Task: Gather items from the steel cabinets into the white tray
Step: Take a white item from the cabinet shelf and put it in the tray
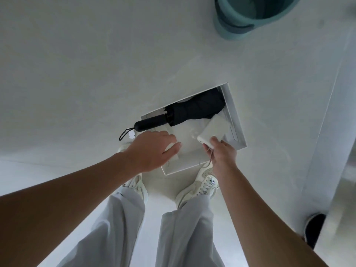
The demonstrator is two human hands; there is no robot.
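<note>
Floor: pale and smooth, seen from straight above, with the white tray (pixel 234 120) lying flat on it just ahead of the person's toes.
Tray contents: black folded umbrella (pixel 192 110) slanted across the far side, its handle jutting past the left rim.
Power bank (pixel 213 130): white, low over the tray's right half, near end pinched by the right hand (pixel 223 155); a thin cord (pixel 210 158) dangles from that grip.
Left hand (pixel 152 151): fingers and thumb curled round a small white piece (pixel 172 151) at the tray's left edge; what it is I cannot tell.
Risk: the loose cord could catch on the near rim or a shoe (pixel 202 186) and drag the tray; the overhanging umbrella could roll out if it is nudged.
Count: one tray, one umbrella, one power bank, one cord, two hands, two shoes, one teal bin (pixel 250 16) well beyond.
</note>
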